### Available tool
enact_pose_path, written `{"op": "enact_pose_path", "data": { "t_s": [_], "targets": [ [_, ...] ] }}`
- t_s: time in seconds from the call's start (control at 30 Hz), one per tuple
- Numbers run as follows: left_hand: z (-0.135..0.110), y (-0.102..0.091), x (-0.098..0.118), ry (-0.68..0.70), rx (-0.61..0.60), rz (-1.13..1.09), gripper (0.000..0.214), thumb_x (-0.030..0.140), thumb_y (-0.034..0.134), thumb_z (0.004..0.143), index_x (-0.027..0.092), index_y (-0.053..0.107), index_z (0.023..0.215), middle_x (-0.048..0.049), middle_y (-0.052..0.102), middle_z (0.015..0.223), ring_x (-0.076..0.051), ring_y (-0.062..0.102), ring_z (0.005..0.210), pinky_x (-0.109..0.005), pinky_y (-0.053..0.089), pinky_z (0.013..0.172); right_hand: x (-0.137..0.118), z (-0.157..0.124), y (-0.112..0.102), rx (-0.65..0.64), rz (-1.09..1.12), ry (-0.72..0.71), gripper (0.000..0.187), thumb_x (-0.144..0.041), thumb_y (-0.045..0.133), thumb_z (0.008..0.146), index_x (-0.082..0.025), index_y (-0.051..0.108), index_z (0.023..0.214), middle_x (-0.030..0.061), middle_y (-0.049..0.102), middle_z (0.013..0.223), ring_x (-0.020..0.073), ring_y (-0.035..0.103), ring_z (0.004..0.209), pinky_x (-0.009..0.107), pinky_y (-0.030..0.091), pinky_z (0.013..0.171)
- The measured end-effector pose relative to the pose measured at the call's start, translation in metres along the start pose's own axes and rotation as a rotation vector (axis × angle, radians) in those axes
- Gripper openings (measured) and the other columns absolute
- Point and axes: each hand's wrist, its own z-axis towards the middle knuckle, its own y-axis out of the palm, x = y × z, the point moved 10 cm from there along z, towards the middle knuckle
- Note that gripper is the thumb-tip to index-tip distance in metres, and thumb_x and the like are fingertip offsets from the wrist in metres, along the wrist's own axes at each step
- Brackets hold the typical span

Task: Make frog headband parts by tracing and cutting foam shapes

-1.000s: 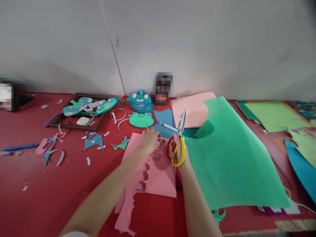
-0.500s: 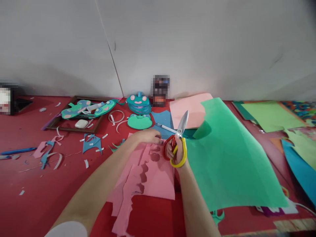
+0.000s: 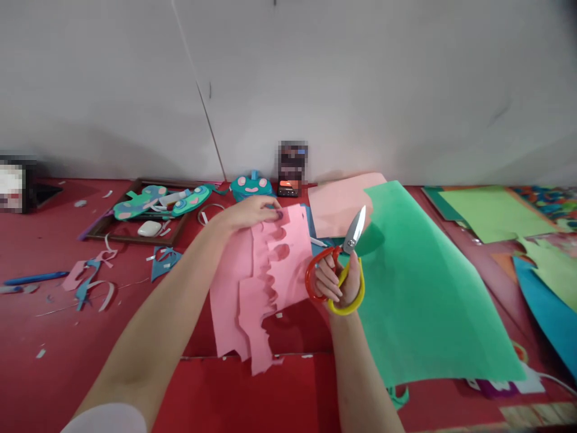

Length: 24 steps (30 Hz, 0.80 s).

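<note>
1. The red tabletop (image 3: 67,337) runs past the frame on both sides.
2. The green sheet (image 3: 428,288) lies at right and hides what is under it.
3. The pink paper (image 3: 261,276), centre, hangs clear of the tabletop with its cut edge ragged.
4. My left hand (image 3: 250,213) pinches the paper's top edge. I can't make out the fingertips behind it.
5. My right hand (image 3: 340,282) is curled through the handles of the scissors (image 3: 348,243), whose blades are together and point up.
6. The box (image 3: 293,165) at the wall is pixelated, so I can't read it.

At the centre of the frame our left hand (image 3: 252,211) pinches the top edge of a pink paper sheet (image 3: 261,276) with scalloped cut-outs, lifting it off the red table (image 3: 67,337). Just right of it, our right hand (image 3: 340,279) grips red-and-yellow scissors (image 3: 338,270), blades closed and pointing up-right over a green sheet (image 3: 428,288).
</note>
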Motion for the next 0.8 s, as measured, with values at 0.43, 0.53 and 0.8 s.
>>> {"op": "enact_pose_path", "data": {
  "t_s": [0.43,0.53,0.8],
  "targets": [
    [-0.087,0.007,-0.081,-0.299,0.628,-0.319,0.020,0.035,0.060,0.068,0.020,0.064,0.081,0.0011,0.063,0.073,-0.017,0.057,0.073,-0.028,0.040,0.067,0.004,-0.004,0.010,-0.045,-0.093,0.050,0.042,-0.056,0.044,0.090,-0.017,0.056,0.076,-0.0088,0.044,0.052,-0.0001,0.014,0.028,0.009,0.020,0.022],
    [-0.108,0.030,-0.103,-0.357,0.707,-0.445,0.022,0.036,0.061,0.067,0.019,0.062,0.082,0.0017,0.062,0.071,-0.016,0.056,0.069,-0.027,0.040,0.066,0.008,-0.002,0.005,0.058,-0.190,0.085,0.044,-0.060,0.048,0.085,-0.019,0.051,0.071,-0.0103,0.039,0.049,0.0000,0.011,0.027,0.010,0.016,0.021],
    [-0.130,0.041,-0.100,-0.302,0.855,-0.470,0.013,0.029,0.055,0.075,0.020,0.058,0.084,0.0019,0.060,0.080,-0.014,0.055,0.077,-0.025,0.041,0.072,0.033,0.002,0.009,0.156,-0.290,0.124,0.044,-0.063,0.048,0.081,-0.020,0.049,0.072,-0.0078,0.045,0.052,0.0019,0.017,0.029,0.014,0.016,0.025]
  ]
}}
